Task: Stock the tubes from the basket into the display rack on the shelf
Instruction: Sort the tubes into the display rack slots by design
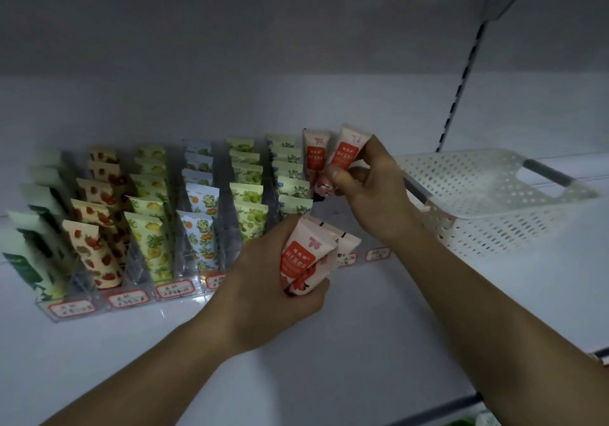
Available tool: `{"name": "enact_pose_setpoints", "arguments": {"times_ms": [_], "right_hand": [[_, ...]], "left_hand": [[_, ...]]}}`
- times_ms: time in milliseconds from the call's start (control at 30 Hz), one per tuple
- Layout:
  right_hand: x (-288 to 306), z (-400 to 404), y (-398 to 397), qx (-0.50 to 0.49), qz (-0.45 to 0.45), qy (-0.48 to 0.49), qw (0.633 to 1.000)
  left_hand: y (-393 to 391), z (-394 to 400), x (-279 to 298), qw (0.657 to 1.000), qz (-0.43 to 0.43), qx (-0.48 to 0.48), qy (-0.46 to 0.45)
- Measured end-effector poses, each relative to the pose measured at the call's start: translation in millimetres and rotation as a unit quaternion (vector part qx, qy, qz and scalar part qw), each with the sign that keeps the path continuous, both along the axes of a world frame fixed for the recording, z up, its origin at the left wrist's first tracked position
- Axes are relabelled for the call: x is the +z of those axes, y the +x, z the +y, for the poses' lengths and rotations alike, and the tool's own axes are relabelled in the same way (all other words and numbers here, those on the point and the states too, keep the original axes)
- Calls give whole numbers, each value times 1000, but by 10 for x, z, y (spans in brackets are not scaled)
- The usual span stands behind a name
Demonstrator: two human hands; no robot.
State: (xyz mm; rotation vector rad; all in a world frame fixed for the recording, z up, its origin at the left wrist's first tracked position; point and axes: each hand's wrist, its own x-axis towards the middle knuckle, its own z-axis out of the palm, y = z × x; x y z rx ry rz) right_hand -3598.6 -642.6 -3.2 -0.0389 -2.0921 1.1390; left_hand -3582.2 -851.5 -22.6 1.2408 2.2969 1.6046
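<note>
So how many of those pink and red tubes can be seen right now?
4, maybe more hidden: one standing in the rack's far right lane, one pinched by the right hand, two gripped in the left hand.

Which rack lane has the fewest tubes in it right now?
The rightmost lane of the display rack, next to the white basket: one pink tube stands at its back, a second in the right hand. Other lanes are stocked.

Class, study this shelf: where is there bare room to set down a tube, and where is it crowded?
Bare: the shelf in front of the display rack, around both forearms, and the rack's right-end lane between the left hand and right hand. Crowded: the six filled lanes leftward.
</note>
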Motion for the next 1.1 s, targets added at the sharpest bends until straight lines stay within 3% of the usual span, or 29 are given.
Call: {"name": "enact_pose_setpoints", "arguments": {"times_ms": [433,633,967,1100], "right_hand": [[78,-34,-65,-81,54,191,977],[142,-6,-109,-74,8,237,969],[318,84,-158,-49,-156,214,963],[193,95,-147,-51,-153,262,951]], "left_hand": [[-38,1,-25,1000,-9,-14,-6],[-50,2,-18,1000,0,-21,-1],[-44,-19,-36,1000,18,-18,9],[-58,-22,-46,1000,24,-16,8]]}}
